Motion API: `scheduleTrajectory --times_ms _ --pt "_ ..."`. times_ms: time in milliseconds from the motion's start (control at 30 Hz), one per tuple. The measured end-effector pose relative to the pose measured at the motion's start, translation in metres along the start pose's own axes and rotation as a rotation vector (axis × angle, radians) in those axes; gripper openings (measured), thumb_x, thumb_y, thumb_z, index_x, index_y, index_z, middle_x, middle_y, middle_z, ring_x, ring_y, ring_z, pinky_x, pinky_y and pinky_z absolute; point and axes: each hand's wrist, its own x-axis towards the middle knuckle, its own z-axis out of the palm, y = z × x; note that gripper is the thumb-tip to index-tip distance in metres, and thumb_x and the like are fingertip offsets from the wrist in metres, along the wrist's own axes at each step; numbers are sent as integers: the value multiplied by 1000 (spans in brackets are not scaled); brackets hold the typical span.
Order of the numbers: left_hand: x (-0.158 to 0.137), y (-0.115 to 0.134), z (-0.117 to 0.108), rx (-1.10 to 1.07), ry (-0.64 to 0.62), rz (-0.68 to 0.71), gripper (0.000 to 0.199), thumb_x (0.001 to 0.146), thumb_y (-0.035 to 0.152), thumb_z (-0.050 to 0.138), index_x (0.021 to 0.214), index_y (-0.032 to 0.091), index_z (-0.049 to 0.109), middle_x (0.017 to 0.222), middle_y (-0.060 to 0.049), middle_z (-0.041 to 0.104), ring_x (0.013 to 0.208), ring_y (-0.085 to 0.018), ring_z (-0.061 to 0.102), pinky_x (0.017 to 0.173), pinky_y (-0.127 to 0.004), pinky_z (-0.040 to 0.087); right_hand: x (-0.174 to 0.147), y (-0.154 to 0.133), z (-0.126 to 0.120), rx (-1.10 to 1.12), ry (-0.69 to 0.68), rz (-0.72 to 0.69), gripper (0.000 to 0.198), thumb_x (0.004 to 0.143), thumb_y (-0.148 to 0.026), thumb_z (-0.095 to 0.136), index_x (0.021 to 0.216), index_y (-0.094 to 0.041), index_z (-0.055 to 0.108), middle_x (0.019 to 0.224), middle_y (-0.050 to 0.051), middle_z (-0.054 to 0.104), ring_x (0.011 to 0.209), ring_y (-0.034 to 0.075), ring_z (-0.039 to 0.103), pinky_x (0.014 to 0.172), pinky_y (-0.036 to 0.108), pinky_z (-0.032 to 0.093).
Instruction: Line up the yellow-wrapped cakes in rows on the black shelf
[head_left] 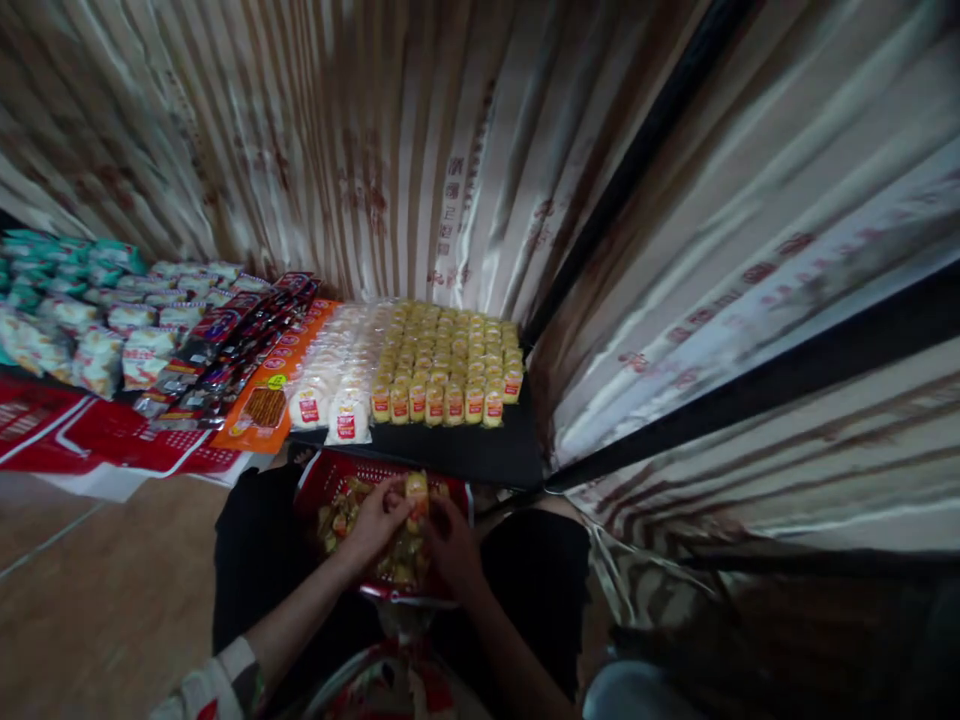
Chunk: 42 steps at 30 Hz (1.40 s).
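Note:
Between my two hands is a small yellow wrapped snack, held up over a red basket. My left hand pinches it from the left side. My right hand has its fingers closed at its right side. More yellow wrapped snacks lie loose in the basket, which rests between my knees. Beyond the basket, rows of the same yellow snacks stand lined up on a black tabletop.
Left of the yellow rows are white wrapped snacks, an orange packet, dark packets and white and green bags. A striped curtain hangs behind. Dark poles slant at the right.

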Motion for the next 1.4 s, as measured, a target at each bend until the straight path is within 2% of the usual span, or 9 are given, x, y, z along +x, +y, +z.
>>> scheduleTrajectory --times_ms 100,267,400,500,667,867,1033,1167,1400 --pt "5 22 5 101 -96 75 51 69 48 61 107 14 57 68 2 57 64 -15 53 59 -25 40 2 -15 -16 -32 8 -38 33 76 -34 59 106 -22 63 105 5 69 97 21 64 89 36 51" --pt "22 61 24 267 -155 213 27 73 37 58 89 15 63 76 -1 60 69 -15 55 67 -25 43 12 -31 -42 -149 88 -125 33 82 -37 54 110 -21 61 103 6 66 93 20 63 86 36 50" --pt "37 96 51 410 -128 303 17 75 27 59 88 16 63 79 0 62 68 -12 55 66 -22 42 30 -39 -59 -174 234 -149 38 84 -38 48 116 -19 58 105 9 63 90 20 62 82 35 52" --pt "49 120 76 493 -92 354 13 76 23 60 87 17 63 78 2 62 66 -11 54 65 -21 42 46 -43 -68 -158 360 -160 42 86 -39 44 121 -18 54 111 11 60 94 20 60 84 36 51" --pt "70 142 113 562 -85 424 8 78 19 59 85 16 64 75 0 61 67 -12 55 66 -22 42 78 -42 -80 -109 582 -176 45 87 -41 42 123 -16 51 119 13 57 102 22 57 89 38 48" --pt "92 150 140 599 -84 510 23 79 17 57 101 17 62 87 -3 64 77 -15 58 77 -27 46 110 -39 -91 -57 720 -176 45 87 -40 42 125 -16 47 119 15 56 105 23 56 95 40 44" --pt "89 142 147 579 -76 566 41 81 14 50 122 13 50 110 -11 61 96 -19 59 91 -33 45 129 -33 -95 19 784 -173 50 86 -43 43 127 -15 44 117 16 55 103 22 57 90 37 47" --pt "79 131 152 557 -137 544 37 86 17 44 121 13 52 116 -12 60 106 -20 57 96 -32 43 142 -22 -98 -21 823 -173 50 84 -45 44 124 -15 48 118 15 56 102 23 58 90 38 46" --pt "84 117 159 604 -187 509 33 90 20 37 116 14 57 117 -11 61 111 -21 56 101 -34 41 154 -10 -98 -36 734 -130 51 82 -43 43 125 -16 47 116 15 59 102 23 59 88 38 47"
